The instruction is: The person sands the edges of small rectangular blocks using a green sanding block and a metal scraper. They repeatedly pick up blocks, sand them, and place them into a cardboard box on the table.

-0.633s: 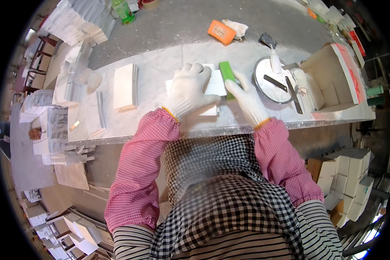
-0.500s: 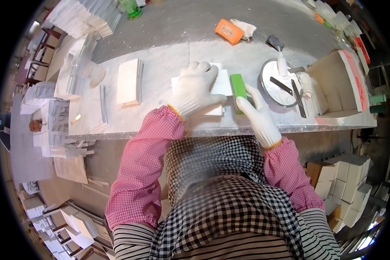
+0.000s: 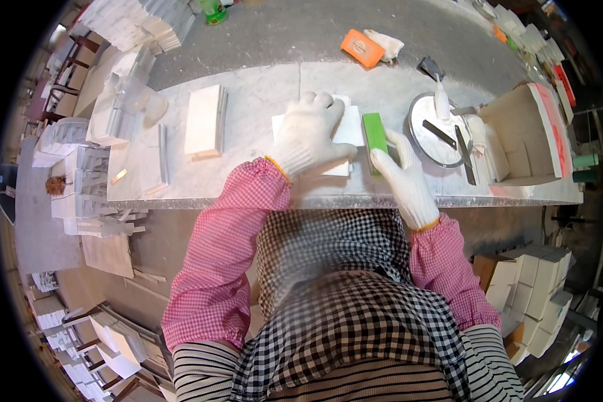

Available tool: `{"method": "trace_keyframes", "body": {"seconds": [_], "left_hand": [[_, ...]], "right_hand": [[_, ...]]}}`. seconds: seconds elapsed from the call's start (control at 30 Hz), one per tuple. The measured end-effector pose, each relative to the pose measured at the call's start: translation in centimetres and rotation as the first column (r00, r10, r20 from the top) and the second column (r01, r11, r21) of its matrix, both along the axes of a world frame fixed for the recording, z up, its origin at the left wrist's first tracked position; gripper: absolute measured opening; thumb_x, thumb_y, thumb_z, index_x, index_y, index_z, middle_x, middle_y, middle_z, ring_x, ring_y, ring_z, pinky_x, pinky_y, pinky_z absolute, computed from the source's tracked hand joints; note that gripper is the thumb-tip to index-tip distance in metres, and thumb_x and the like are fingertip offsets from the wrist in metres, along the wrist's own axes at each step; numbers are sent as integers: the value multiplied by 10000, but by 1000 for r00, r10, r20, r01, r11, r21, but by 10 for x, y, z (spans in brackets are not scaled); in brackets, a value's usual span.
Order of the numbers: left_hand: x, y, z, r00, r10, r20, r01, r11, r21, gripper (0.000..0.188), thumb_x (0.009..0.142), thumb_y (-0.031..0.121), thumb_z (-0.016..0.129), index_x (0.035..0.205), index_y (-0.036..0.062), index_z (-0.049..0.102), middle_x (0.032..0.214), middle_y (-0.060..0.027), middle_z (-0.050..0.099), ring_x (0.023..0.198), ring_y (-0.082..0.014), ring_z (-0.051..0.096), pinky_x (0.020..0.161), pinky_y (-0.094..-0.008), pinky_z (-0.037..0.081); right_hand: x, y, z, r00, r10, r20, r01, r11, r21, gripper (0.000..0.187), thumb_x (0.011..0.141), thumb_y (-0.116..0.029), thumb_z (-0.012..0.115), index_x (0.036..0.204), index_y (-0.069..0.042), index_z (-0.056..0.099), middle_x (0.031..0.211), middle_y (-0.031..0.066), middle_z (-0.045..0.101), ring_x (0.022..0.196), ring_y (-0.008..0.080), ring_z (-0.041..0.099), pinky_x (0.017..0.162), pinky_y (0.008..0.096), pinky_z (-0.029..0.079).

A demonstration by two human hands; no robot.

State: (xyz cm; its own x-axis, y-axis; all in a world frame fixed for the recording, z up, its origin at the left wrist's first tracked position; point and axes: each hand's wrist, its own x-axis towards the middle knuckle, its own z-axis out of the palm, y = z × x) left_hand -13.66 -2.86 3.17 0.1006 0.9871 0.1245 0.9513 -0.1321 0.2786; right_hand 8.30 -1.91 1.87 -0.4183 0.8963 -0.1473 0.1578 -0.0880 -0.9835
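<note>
My left hand [image 3: 310, 130], in a white knit glove, lies flat with its fingers spread on a small set of thin white rectangular pieces [image 3: 352, 126]. These pieces overlap unevenly, and the glove hides most of them. Just to their right, a bright green rectangular block [image 3: 374, 142] stands lengthwise, pointing away from me. My right hand [image 3: 405, 175], gloved the same way, has its thumb at the near part of the block and its fingers along the right side. Part of that grip is hidden.
To the right are a round dish of white material [image 3: 427, 108] with dark flat tools, a white squeeze bottle [image 3: 441, 102] and an open cardboard box [image 3: 526, 144]. A white stack [image 3: 205, 122] sits left. Farther back lie an orange block [image 3: 362, 48] and a cloth [image 3: 390, 45].
The whole view has shifted slightly, so things appear a little farther right. Both hands, the white pieces and the green block keep nearly the same places on the table.
</note>
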Motion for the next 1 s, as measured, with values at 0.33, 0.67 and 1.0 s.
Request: {"method": "trace_keyframes", "body": {"seconds": [0.33,0.67,1.0], "left_hand": [[0,0,-4,1000,8,-7,-8,1000,9,736,729,509,777,1280,36,659,1226,-180,626,1185,-379,563,1051,-458,444],[1,0,1,1000,-1,-29,1,1000,5,714,726,525,801,1225,32,671,1200,-161,633,1181,-344,569,1020,-432,460],[4,0,8,1000,7,11,-7,998,-70,710,723,502,787,1245,38,665,1237,-179,626,1211,-381,552,1066,-453,438]], "right_hand": [[-5,14,-5,1000,7,-20,-7,1000,1,553,1005,-232,661,1474,18,505,1428,135,556,1336,206,515,1100,343,439],[-15,32,-11,1000,-15,9,15,1000,0,565,1002,-238,667,1486,4,506,1409,141,587,1310,206,546,1064,321,470],[-13,32,-22,1000,-20,-23,19,999,-34,572,992,-255,673,1480,-2,515,1425,142,574,1336,225,530,1077,341,466]]}}
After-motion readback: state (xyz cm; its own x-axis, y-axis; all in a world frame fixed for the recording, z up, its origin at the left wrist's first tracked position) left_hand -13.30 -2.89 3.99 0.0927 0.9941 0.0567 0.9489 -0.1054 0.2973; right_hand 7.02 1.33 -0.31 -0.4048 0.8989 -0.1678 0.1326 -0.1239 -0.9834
